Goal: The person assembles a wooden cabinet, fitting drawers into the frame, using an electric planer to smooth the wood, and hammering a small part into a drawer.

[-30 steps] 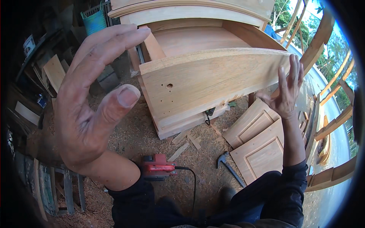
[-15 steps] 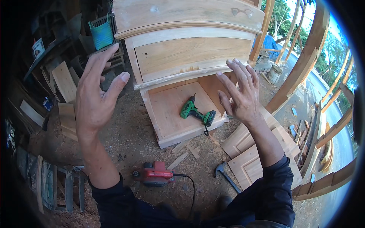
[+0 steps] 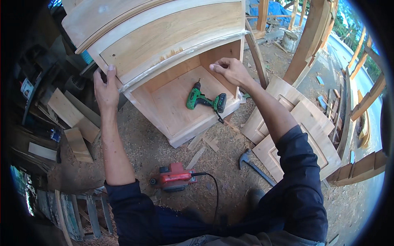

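A pale unfinished wooden cabinet (image 3: 164, 35) stands before me, with a closed drawer front above an open lower compartment. My left hand (image 3: 106, 92) grips its left edge, thumb against the front and fingers round the side. In front of the compartment's right side, my right hand (image 3: 233, 73) hangs in the air with its fingers curled in and nothing visible in them. A green and black cordless drill (image 3: 205, 99) lies on the compartment floor (image 3: 168, 108), its strap over the front edge.
On the ground are a red corded power tool (image 3: 174, 177), a claw hammer (image 3: 256, 168) and wood scraps (image 3: 196, 158) among shavings. Panelled wooden doors (image 3: 301, 135) lie at the right, near a wooden post (image 3: 305, 45). Loose boards (image 3: 72, 112) rest at the left.
Both hands were raised with fingers spread. The left has come down onto the cabinet's left edge; the right has lowered and curled its fingers. The view has turned, tilting the cabinet.
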`<state>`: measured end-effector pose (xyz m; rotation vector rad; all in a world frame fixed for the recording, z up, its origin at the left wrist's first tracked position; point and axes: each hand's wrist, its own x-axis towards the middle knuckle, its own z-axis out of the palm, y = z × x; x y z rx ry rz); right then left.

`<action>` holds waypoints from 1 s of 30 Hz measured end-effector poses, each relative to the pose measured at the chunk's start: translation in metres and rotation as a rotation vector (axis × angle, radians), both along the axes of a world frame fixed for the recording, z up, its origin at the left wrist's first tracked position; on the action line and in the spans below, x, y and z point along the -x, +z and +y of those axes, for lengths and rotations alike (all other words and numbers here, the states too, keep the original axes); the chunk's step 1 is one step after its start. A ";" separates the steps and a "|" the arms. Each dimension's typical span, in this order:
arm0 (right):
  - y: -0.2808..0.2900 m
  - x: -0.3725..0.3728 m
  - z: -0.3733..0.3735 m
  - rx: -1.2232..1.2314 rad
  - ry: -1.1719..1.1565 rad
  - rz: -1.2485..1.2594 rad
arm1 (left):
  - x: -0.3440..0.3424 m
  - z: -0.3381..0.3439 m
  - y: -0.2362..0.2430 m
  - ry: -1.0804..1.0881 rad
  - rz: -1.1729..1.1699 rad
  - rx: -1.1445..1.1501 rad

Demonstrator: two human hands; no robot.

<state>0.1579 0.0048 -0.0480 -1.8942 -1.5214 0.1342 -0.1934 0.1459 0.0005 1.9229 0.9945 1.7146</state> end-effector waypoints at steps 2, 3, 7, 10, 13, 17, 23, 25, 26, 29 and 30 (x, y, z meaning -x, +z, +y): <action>-0.019 -0.009 0.019 -0.119 0.030 0.565 | -0.011 0.009 -0.010 0.026 0.032 -0.066; -0.021 -0.002 0.029 -0.137 0.057 0.600 | -0.006 0.014 -0.014 0.085 0.058 -0.118; -0.023 0.011 0.064 -0.434 0.373 1.433 | 0.006 0.021 -0.019 0.168 0.128 -0.168; -0.004 0.000 0.079 -0.704 0.473 1.707 | -0.002 0.021 -0.020 0.052 0.072 -0.191; 0.005 -0.007 0.104 -0.794 0.562 1.844 | -0.008 0.020 -0.022 0.014 0.012 -0.081; 0.007 -0.004 0.120 -1.084 0.492 1.867 | -0.010 0.009 -0.017 0.122 0.170 0.032; -0.001 0.013 0.129 -1.101 0.564 1.852 | 0.003 0.010 -0.026 0.060 -0.007 -0.002; -0.004 0.012 0.126 -1.053 0.683 1.939 | 0.008 0.013 -0.026 0.010 -0.207 0.162; -0.006 0.008 0.124 -1.053 0.719 1.989 | 0.004 0.010 -0.021 -0.103 -0.174 0.161; -0.004 -0.002 0.121 -1.025 0.692 1.941 | -0.004 0.002 -0.013 -0.123 0.158 0.018; -0.003 0.001 0.122 -1.009 0.671 1.912 | 0.005 0.002 -0.013 -0.118 0.146 0.033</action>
